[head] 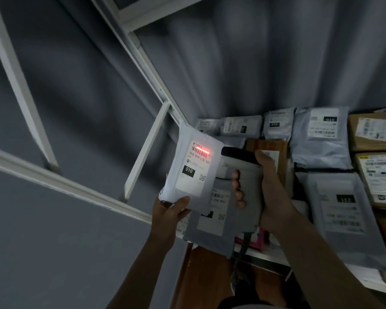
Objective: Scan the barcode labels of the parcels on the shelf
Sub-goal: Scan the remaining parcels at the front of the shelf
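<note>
Two bare forearms are rising from the near edge, cut off at the bottom of the view. The left hand (172, 208) is gripping the near corner of a small white plastic mailer parcel (193, 168), thumb curled over its front face and the other fingers hidden behind it. The parcel is standing tilted, lifted clear of the shelf, with its white shipping label (196, 167) facing the camera. A red scan line (202, 150) is glowing across the barcode at the label's far end; below it a black box is reading "010", and a small QR code is showing at the right.

Just right of the parcel, the right hand (267, 190) is wrapping around the handle of a grey handheld barcode scanner (243, 172), fingers curled round the grip and thumb resting near its dark head, which is pointing at the label. A cable is hanging from the handle's base, its lower part lost in shadow.

Under both hands a grey poly mailer (212, 221) is lying flat, its label partly covered. Farther right and beyond, more grey mailers (319, 139) and brown cardboard boxes (370, 132) are crowding the white shelf (366, 279); their print is too blurred to read. White metal shelf struts (147, 143) are crossing the dim grey wall (76, 85) on the left.
</note>
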